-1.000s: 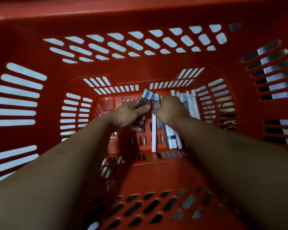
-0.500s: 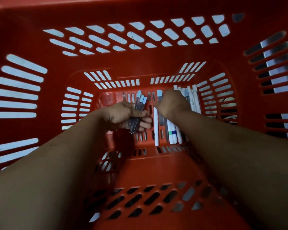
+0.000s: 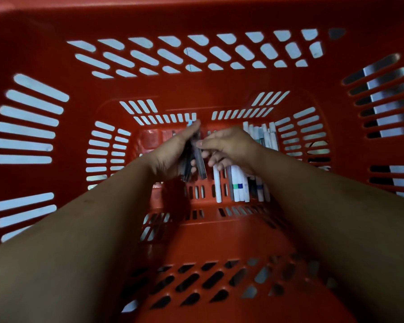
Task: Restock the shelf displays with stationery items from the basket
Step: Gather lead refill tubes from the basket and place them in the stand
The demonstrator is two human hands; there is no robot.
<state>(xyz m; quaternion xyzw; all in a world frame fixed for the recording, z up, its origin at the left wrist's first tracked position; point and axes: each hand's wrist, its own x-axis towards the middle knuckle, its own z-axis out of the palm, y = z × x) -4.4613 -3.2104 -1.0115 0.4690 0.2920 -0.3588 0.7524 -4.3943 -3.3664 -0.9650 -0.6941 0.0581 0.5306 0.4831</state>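
Gathering stock: left hand (image 3: 170, 156) is gripping a dark pen bundle (image 3: 186, 165) low in the basket (image 3: 196, 89), right hand (image 3: 231, 145) is pinching another pen (image 3: 202, 169) against it (white pens (image 3: 217, 187) lying beneath), likely needing more picks before lifting out.

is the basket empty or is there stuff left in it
Not empty. A row of white pens lies on the basket floor under the right hand, and the left hand grips a bundle of dark pens.
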